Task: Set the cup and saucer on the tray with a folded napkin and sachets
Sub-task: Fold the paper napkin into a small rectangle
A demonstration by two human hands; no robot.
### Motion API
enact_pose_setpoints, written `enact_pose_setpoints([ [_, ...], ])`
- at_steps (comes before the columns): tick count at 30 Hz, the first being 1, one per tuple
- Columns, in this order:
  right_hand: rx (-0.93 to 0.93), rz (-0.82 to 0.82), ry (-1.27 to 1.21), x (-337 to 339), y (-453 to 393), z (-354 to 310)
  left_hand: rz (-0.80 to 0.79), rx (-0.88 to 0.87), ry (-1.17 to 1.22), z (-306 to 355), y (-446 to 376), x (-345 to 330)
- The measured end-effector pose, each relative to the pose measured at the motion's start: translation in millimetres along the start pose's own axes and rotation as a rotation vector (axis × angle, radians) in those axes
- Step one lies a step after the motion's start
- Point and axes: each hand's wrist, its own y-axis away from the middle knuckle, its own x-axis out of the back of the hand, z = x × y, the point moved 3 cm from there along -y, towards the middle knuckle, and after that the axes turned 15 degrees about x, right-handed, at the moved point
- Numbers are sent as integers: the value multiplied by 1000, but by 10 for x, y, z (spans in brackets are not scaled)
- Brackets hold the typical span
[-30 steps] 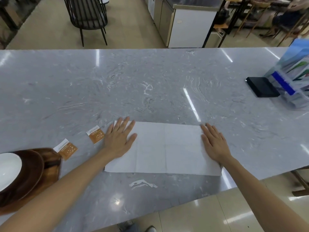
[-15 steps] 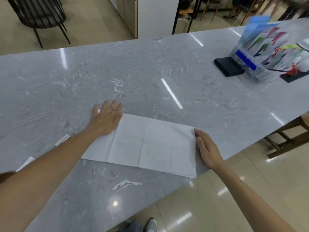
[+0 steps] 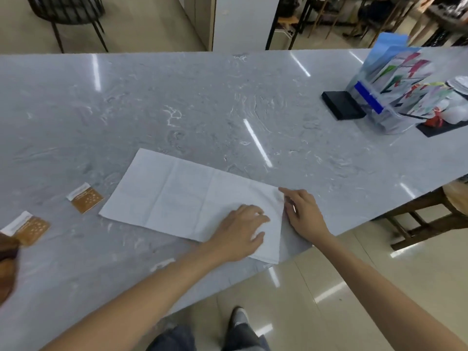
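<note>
Left hand (image 3: 240, 230) now across napkin (image 3: 177, 196)

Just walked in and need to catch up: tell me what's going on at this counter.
A person is folding a white napkin on the grey marble counter. The left hand presses flat on the napkin's right end, while the right hand pinches its right edge. Two brown sachets lie to the left. The wooden tray barely shows at the left edge.

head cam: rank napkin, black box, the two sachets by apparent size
1. napkin, by far the largest.
2. black box; it lies farther from the camera, so its true size is unsure.
3. The two sachets look alike; no ranking between them.
</note>
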Motion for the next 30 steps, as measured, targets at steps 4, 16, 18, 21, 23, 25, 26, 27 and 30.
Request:
enact_pose_setpoints([
  [4, 122, -114, -38, 155, -312, 188, -69, -92, -111, 455, 182, -348],
  [16, 500, -305, -147, 256, -621, 538, 79, 270, 83, 554, 440, -490],
  [18, 501, -293, -201, 248, -657, 557, 119, 357, 174, 557, 513, -461],
  [21, 545, -292, -238, 242, -695, 533, 235, 477, 236, 616, 596, -467],
  [23, 615, -332, -209, 233, -684, 495, 345, 553, 304, 674, 624, -467],
  [25, 717, -367, -85, 199, -640, 448, 490, 631, 419, 726, 657, -418],
  [26, 768, -353, -29, 183, -618, 424, 554, 661, 473, 752, 678, -376],
  [27, 805, -325, -1, 171, -602, 402, 602, 679, 514, 783, 697, -324],
  [30, 857, -237, -27, 202, -577, 336, 698, 675, 537, 896, 753, -122],
])
